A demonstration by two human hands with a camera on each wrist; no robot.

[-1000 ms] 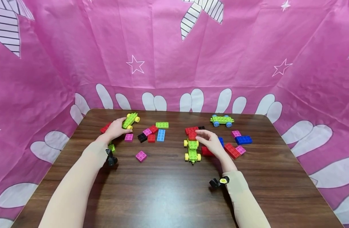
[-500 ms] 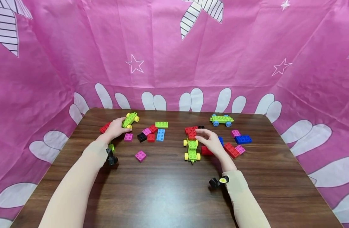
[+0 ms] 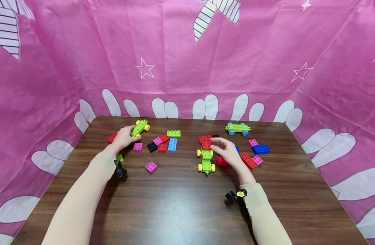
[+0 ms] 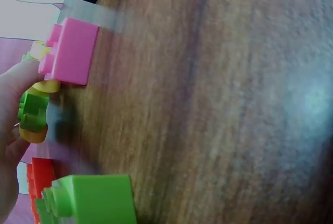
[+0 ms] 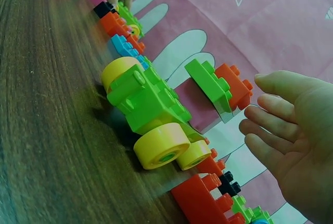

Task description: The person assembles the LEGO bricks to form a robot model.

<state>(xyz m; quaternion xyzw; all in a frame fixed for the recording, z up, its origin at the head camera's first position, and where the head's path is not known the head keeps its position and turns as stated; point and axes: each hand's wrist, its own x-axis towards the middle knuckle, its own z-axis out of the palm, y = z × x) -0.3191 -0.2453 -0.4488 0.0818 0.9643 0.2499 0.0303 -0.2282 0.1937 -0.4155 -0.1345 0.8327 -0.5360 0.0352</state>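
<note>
At the far left, my left hand [image 3: 124, 137] holds a green toy car base [image 3: 140, 127] with yellow wheels between thumb and fingers. The left wrist view shows that base [image 4: 34, 110] partly covered by the hand. My right hand [image 3: 226, 149] is beside a second yellow-wheeled car base [image 3: 207, 166]. On this one stand a pink block [image 5: 196, 107], a green block [image 5: 209, 84] and a red block [image 5: 233, 86] on top. In the right wrist view, my right hand [image 5: 296, 130] has its fingers loosely bent, tips right at the red block's side and not wrapped round it.
Loose bricks lie between the hands, among them a pink brick [image 3: 151, 167], a light blue brick [image 3: 172, 144] and a black brick [image 3: 152, 147]. Right of the right hand are a blue brick [image 3: 261, 149] and a red brick [image 3: 249, 161]. A blue-wheeled car base [image 3: 238, 128] stands behind.
</note>
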